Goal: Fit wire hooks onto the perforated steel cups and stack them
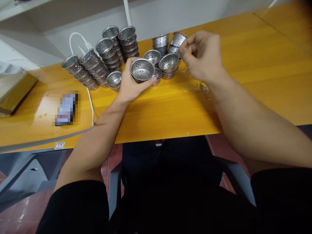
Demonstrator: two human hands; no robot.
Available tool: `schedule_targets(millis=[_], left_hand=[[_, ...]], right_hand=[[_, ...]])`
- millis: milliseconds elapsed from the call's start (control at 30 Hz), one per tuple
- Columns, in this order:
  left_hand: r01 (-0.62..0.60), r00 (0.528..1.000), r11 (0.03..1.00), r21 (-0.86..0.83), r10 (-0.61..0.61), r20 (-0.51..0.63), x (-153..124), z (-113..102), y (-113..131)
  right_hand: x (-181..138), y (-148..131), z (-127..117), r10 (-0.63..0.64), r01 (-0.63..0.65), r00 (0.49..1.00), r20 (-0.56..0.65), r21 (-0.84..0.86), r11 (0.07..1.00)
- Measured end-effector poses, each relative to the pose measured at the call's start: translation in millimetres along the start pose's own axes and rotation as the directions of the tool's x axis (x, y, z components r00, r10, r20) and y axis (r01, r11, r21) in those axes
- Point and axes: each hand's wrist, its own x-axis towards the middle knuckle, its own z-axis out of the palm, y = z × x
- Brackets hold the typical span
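My left hand (131, 79) is wrapped around a perforated steel cup (142, 70), with its open top tilted toward me and the thumb on its rim. Farther back, my right hand (202, 55) has thumb and fingers pinched at the side of another perforated cup (178, 39), which leans on top of a short stack. Close by are more such cups, among them a two-high stack (168, 65) and a single cup (152, 58) partly behind the left-hand one. Under the right wrist lies a small tangle of thin metal wires (204, 89).
Tall stacks of perforated cups (91, 61) stand at the left back. A phone-like blurred item (66, 109), a white cable (91, 107) and a box (17, 87) are on the left of the yellow table (165, 120). A wall (158, 16) rises behind.
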Motion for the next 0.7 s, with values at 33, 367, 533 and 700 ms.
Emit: schedule_targets(millis=[33, 367, 533, 700], left_hand=[[-0.016, 1.0, 1.0, -0.007, 0.015, -0.012, -0.2, 1.6, -4.3], [-0.083, 0.993, 0.995, -0.055, 0.087, 0.073, -4.7, 15.9, -12.5], [-0.033, 0.995, 0.997, -0.068, 0.039, 0.094, -9.0, 22.3, -15.4], [-0.041, 0.989, 0.998, -0.055, 0.048, 0.141, -11.5, 26.0, -14.1]], right_hand=[[0.0, 1.4, 5.7, -0.037, 0.037, 0.999, -0.005, 0.043, 0.998], [-1.4, 10.7, 34.2, -0.217, 0.199, 0.976, 0.01, 0.352, 0.915], [-9.7, -3.1, 35.8, -0.213, 0.165, 0.974, 0.073, 0.416, 0.894], [-19.3, -13.5, 39.5, -0.206, 0.114, 0.966, 0.157, 0.457, 0.882]])
